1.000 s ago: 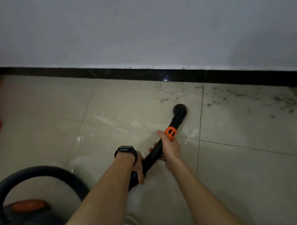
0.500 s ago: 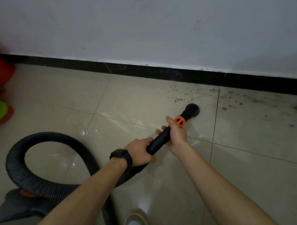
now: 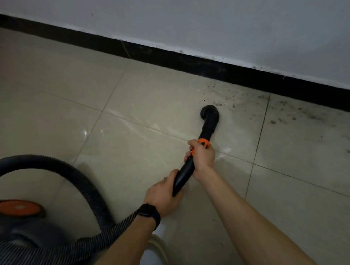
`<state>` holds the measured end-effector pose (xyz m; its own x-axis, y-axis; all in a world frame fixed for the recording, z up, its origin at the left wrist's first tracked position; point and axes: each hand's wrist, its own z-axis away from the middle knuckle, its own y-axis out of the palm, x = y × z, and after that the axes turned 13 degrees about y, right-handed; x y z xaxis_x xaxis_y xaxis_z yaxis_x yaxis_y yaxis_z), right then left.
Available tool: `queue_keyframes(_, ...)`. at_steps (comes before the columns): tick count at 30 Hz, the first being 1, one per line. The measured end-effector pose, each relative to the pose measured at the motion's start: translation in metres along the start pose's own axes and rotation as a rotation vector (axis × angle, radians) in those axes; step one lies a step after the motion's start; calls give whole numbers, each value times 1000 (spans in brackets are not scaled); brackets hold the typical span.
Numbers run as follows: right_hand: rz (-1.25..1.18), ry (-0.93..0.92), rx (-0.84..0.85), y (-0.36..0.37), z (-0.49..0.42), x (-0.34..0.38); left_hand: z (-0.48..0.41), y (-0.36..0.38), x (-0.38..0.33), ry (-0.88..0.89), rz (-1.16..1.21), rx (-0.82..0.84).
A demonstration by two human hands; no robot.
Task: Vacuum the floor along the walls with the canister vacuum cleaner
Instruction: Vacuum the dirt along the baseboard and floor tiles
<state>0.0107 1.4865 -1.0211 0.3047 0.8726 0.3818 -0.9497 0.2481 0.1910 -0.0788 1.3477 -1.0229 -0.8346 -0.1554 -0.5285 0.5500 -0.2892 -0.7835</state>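
I hold a black vacuum wand (image 3: 185,173) with both hands. My right hand (image 3: 202,157) grips it just below the orange collar (image 3: 204,143). My left hand (image 3: 164,193), with a black watch on the wrist, grips the wand's lower end. The round black nozzle (image 3: 210,113) rests on the beige tile floor (image 3: 130,140), a short way from the black baseboard (image 3: 192,62). Dark dirt specks (image 3: 289,114) lie on the tiles to the right of the nozzle, along the wall. The ribbed hose (image 3: 69,174) loops left to the canister (image 3: 16,222) with its orange cap.
A white wall (image 3: 213,24) rises above the baseboard and runs diagonally from upper left to right. The toe of a light shoe (image 3: 154,252) shows at the bottom, between my arms. The hose and canister take up the lower left floor.
The view has swung left and tilted, so the wall now slants. The nozzle has edged closer to the dirt specks. The canister has come into view at lower left.
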Motion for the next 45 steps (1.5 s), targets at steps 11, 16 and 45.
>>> queue_keyframes(11,111,-87,-69,27,-21,37,-46,-4,10,39,33,-69)
queue_keyframes(16,107,-97,-83,36,-30,51,-66,-8,13,76,30,-83)
queue_keyframes(45,257,-182,-126,103,-67,89,-118,-43,38,30,241,-207)
